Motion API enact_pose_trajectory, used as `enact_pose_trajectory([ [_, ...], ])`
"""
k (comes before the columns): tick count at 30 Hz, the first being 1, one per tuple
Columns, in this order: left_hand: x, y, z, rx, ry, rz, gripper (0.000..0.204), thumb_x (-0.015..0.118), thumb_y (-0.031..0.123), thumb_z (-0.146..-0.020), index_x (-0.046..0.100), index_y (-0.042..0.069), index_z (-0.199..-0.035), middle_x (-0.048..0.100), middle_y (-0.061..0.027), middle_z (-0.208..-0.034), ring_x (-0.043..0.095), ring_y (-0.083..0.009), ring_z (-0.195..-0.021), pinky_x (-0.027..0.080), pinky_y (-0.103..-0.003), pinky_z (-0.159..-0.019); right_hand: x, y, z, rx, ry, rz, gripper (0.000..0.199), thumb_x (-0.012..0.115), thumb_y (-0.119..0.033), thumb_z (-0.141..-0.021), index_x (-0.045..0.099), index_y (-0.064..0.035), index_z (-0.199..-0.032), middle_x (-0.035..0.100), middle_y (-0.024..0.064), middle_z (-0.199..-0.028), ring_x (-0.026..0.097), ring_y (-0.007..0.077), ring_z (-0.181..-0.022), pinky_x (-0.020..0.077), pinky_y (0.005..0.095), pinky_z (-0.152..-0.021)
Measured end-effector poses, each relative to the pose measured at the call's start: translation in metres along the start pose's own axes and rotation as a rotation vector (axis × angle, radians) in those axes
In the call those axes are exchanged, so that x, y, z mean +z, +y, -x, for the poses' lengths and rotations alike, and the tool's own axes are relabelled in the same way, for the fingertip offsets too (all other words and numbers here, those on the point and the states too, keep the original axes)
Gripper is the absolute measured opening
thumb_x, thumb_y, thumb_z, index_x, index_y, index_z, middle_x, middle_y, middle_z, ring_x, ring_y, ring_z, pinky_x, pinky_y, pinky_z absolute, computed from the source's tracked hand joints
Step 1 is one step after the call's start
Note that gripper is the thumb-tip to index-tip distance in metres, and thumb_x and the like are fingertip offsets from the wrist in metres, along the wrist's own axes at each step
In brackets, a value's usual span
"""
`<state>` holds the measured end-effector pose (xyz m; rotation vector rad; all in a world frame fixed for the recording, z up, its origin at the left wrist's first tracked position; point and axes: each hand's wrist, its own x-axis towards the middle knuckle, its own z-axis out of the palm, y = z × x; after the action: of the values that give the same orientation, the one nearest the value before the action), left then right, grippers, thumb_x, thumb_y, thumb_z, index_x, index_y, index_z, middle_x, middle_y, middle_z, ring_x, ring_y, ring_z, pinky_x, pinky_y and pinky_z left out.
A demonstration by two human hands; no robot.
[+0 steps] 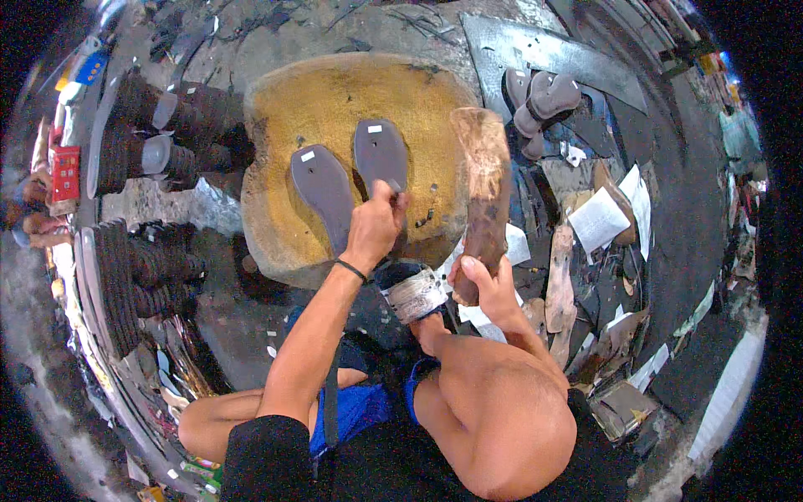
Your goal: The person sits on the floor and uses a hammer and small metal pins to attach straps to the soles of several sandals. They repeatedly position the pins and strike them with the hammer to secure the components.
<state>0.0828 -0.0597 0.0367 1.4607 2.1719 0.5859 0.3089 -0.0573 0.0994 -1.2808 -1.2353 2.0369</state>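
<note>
Two dark grey shoe soles lie on a yellow-topped block: the left sole (321,186) and the right sole (380,152). Each bears a small white label and a small dark hole near its far end. My left hand (374,224) is closed over the near part of the right sole, pinching something small whose greyish end barely shows; its kind is hidden. In my right hand (493,289) is a thick wooden club (487,180), gripped at its narrow near end. The club's broad, worn head points away from me, beside the block's right edge.
The yellow block (272,109) stands between stacks of soles (117,276) on the left and scattered paper sheets (599,219) on the right. More grey soles (554,94) lie by a metal sheet (544,54) at the far right. My sandalled foot (431,330) is close to the block's near edge.
</note>
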Motion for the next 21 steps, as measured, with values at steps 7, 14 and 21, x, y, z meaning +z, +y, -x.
enact_pose_trajectory([
  [7, -0.021, 0.022, 0.062, -0.297, -0.053, 1.026, 0.025, 0.069, 0.017, -0.093, 0.067, -0.006, -0.104, 0.072, -0.0063, -0.091, 0.067, -0.012, -0.079, 0.057, -0.028, -0.069, 0.033, 0.016, -0.007, 0.32, 0.037, -0.579, 0.045, 0.066, -0.033, -0.092, 0.054, -0.0028, -0.124, 0.063, 0.0105, -0.11, 0.062, 0.0194, -0.098, 0.0525, 0.0404, -0.085],
  [14, -0.008, -0.022, 0.05, -0.422, 0.218, 1.305, 0.024, 0.051, 0.016, -0.103, 0.052, -0.001, -0.12, 0.068, -0.0128, -0.106, 0.068, -0.018, -0.093, 0.059, -0.03, -0.075, 0.032, 0.032, -0.008, 0.16, 0.173, -0.134, 0.04, 0.068, -0.026, -0.092, 0.053, -0.0027, -0.122, 0.064, 0.0054, -0.102, 0.061, 0.0159, -0.092, 0.051, 0.0342, -0.083],
  [21, -0.001, -0.044, 0.007, -0.33, 0.145, 0.906, 0.024, 0.059, 0.021, -0.099, 0.057, 0.001, -0.113, 0.072, -0.0111, -0.094, 0.07, -0.0166, -0.084, 0.059, -0.03, -0.071, 0.033, 0.003, 0.009, 0.171, 0.224, 0.008, 0.035, 0.068, -0.022, -0.091, 0.054, -0.0012, -0.115, 0.065, 0.0089, -0.098, 0.066, 0.0178, -0.085, 0.0543, 0.0331, -0.076],
])
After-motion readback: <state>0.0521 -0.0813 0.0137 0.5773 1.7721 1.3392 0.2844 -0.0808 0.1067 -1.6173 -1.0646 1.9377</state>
